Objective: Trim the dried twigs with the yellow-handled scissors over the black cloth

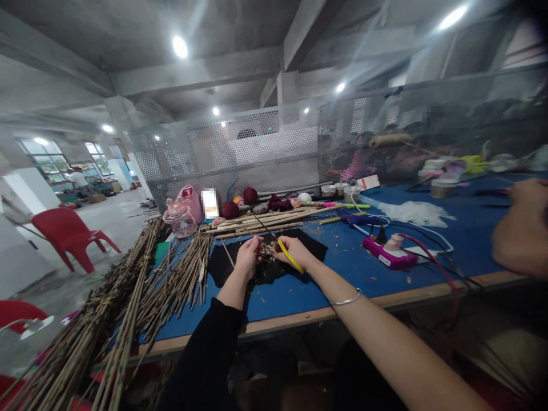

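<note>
My left hand [248, 256] is closed, fingertips pinched together above a black cloth [311, 246]; what it pinches is too small to make out. A thin stick [228, 253] slants across the cloth by my left wrist. My right hand [296, 252] grips a yellow-handled cutting tool [290, 258] whose thin dark blade points up and away to the left. Whether it is a knife or scissors I cannot tell. Between the two hands lies a small heap of pale chips and scraps [268, 250], with more bits scattered over the blue table [274, 302].
Bundles of brown twigs [175, 279] cover the table's left side. Behind are peeled sticks [265, 220], a lit phone [210, 204], a pink jar [183, 221] and dark red balls [250, 196]. Rightward are a purple power strip [389, 254], a glue gun [359, 218] and another person's hand [524, 228].
</note>
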A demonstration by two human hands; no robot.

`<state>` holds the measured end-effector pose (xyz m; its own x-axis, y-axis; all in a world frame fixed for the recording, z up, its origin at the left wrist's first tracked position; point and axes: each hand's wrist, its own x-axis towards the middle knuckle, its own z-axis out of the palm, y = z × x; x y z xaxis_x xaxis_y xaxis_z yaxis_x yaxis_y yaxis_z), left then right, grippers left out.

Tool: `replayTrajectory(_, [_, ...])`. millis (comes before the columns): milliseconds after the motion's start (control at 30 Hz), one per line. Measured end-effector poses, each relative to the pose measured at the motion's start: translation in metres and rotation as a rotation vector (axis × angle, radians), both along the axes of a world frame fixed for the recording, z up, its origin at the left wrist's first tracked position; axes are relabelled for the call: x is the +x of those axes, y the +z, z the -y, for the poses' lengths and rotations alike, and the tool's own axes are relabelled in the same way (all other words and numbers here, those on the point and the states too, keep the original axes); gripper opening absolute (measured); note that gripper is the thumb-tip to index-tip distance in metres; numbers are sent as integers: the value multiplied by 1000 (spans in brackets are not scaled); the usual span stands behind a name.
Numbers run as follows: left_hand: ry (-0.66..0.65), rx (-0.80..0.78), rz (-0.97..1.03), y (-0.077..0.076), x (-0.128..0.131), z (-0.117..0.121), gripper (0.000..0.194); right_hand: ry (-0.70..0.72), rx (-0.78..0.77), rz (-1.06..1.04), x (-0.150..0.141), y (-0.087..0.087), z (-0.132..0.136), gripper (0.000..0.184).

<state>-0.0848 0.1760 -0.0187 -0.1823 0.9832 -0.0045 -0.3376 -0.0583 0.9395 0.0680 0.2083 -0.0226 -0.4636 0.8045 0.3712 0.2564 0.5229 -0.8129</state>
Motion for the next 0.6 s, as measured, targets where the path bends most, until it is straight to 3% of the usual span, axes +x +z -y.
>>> replayTrajectory(200, [-80, 33, 64, 1, -2, 1, 40, -37, 13, 6, 1, 6, 6, 13])
replayTrajectory(433, [-186, -53, 204, 6, -1, 3, 35, -12, 26, 6, 0, 2, 3, 13])
replayTrajectory(600, [-169, -57, 243, 7, -3, 2, 36, -14, 34, -23, -2, -1, 2, 16])
